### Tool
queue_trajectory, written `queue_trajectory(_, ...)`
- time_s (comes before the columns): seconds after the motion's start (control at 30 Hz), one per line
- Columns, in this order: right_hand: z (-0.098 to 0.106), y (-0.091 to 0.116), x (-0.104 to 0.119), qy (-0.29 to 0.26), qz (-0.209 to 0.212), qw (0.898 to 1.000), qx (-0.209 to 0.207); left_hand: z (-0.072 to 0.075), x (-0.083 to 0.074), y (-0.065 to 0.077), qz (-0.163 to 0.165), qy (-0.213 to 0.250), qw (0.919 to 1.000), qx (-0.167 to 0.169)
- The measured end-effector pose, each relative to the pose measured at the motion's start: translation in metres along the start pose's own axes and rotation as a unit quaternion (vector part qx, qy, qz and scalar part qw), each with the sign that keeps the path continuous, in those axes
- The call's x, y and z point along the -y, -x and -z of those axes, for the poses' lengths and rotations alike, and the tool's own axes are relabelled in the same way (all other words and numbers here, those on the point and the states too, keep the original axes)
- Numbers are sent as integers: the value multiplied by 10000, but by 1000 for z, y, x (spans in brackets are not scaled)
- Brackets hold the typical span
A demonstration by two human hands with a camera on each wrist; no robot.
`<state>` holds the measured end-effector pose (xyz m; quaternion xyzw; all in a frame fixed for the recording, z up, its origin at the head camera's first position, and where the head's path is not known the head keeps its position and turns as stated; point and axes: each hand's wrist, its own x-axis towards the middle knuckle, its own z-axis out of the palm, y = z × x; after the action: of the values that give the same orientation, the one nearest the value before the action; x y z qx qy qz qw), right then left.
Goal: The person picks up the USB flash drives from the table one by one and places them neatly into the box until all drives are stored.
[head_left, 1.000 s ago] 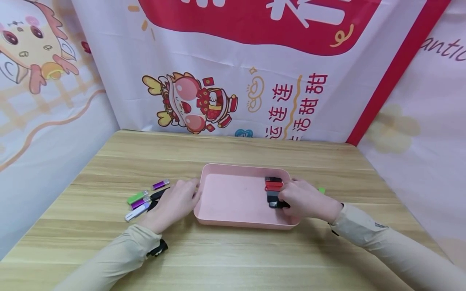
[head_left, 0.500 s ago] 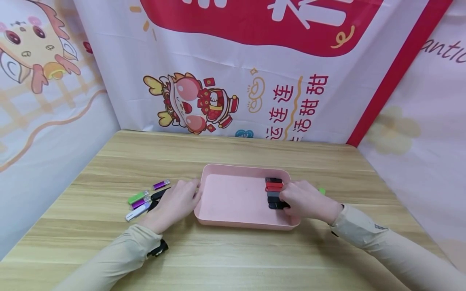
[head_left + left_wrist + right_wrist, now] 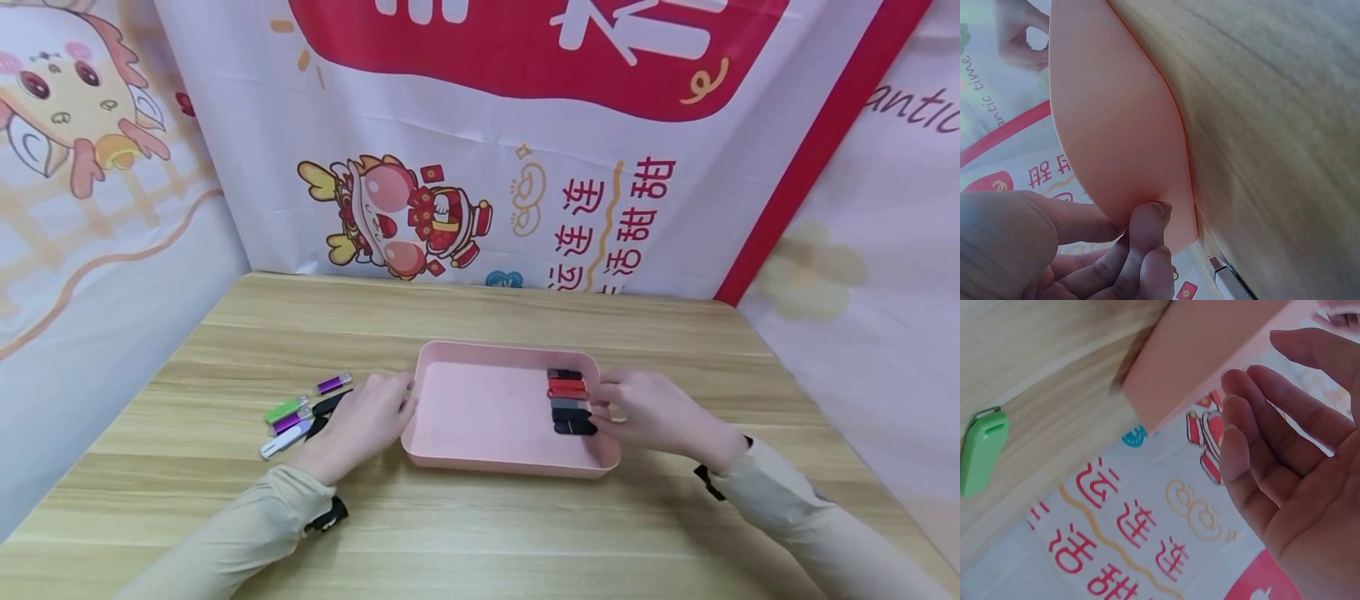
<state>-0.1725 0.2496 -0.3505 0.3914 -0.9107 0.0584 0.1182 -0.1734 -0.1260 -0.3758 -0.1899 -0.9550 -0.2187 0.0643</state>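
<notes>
My left hand point(image 3: 367, 417) pinches the left wall of a shallow pink tray point(image 3: 480, 408); in the left wrist view, thumb and fingers meet across its rim. A row of USB flash drives lies inside along the tray's right end: a black one point(image 3: 564, 374) at the back, red point(image 3: 567, 390), dark grey point(image 3: 565, 404), and black ones in front, the foremost black drive point(image 3: 574, 427) near my right fingertips. My right hand point(image 3: 656, 412) hovers at the right rim. Its loosely bent fingers and thumb stand apart in the right wrist view, holding nothing point(image 3: 1310, 481).
Left of the tray, loose USB drives lie on the wooden table point(image 3: 480, 533): purple point(image 3: 333, 383), green point(image 3: 283, 411), white point(image 3: 283, 440) and black point(image 3: 330, 404), partly behind the left hand. Another green drive point(image 3: 985, 453) lies right of the tray. Printed cloths hang around the table.
My right hand has let go of the foremost black drive, which lies in the row, and drawn back right with its fingers spread. The left hand keeps its place on the tray.
</notes>
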Motion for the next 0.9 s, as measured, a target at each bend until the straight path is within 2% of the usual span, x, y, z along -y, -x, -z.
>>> queue_trajectory(0.1, 4, 7, -4, -34, 158, 9991, -389, 0, 0, 0, 8, -15, 10000, -12)
queue_trajectory(0.23, 9, 17, -10, 86, 26, 9982, -595, -1, 0, 1, 44, -5, 10000, 0)
queue_trajectory(0.53, 23, 36, -26, -148, -706, 9968, -333, -1, 0, 0, 31, -3, 10000, -9)
queue_trajectory(0.9, 19, 48, -57, -468, -726, 9957, -319, -1, -1, 0, -3, -1, 10000, -9)
